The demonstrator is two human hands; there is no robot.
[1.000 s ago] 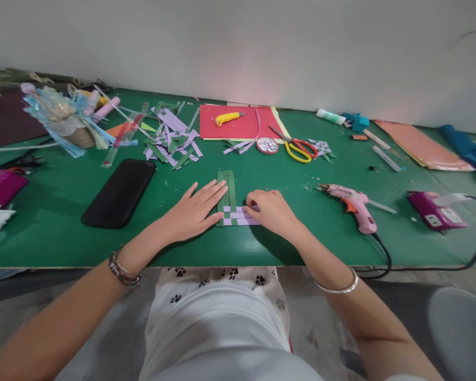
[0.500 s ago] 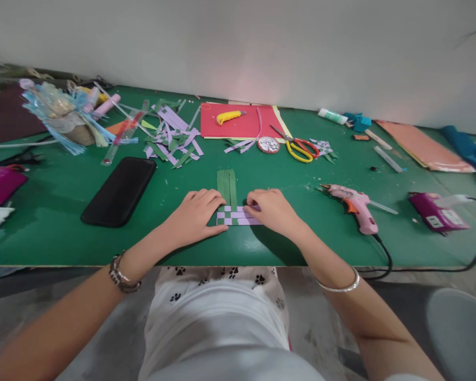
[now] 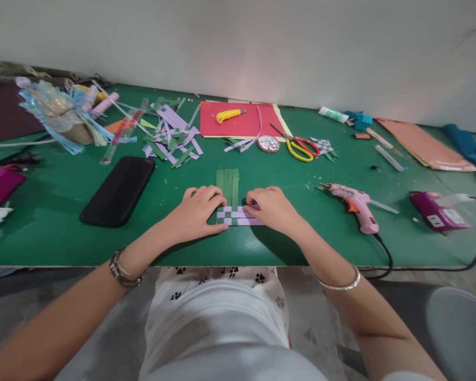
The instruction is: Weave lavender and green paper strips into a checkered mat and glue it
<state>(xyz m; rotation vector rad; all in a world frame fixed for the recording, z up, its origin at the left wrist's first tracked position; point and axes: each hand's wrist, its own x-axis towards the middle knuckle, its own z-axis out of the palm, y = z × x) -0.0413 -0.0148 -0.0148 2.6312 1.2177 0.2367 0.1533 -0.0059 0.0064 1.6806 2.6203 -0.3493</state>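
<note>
A small woven mat of green and lilac paper strips [image 3: 233, 214] lies near the front edge of the green table [image 3: 262, 243]. Green strips [image 3: 228, 182] run from it away from me. My left hand [image 3: 196, 211] rests on the mat's left side with its fingers curled down on the strips. On the mat's right side, my right hand [image 3: 273, 207] has its fingers bent and pinched on the end of a lilac strip [image 3: 252, 207].
A black phone [image 3: 119, 190] lies to the left. A pink glue gun [image 3: 355, 203] with a black cord is at the right. Loose strips [image 3: 172, 137], red paper [image 3: 240, 121], a yellow cutter [image 3: 228, 115] and scissors [image 3: 299, 148] lie further back.
My left hand has gone from lying flat across the green strips to curled at the mat's left edge. The right hand has hardly moved.
</note>
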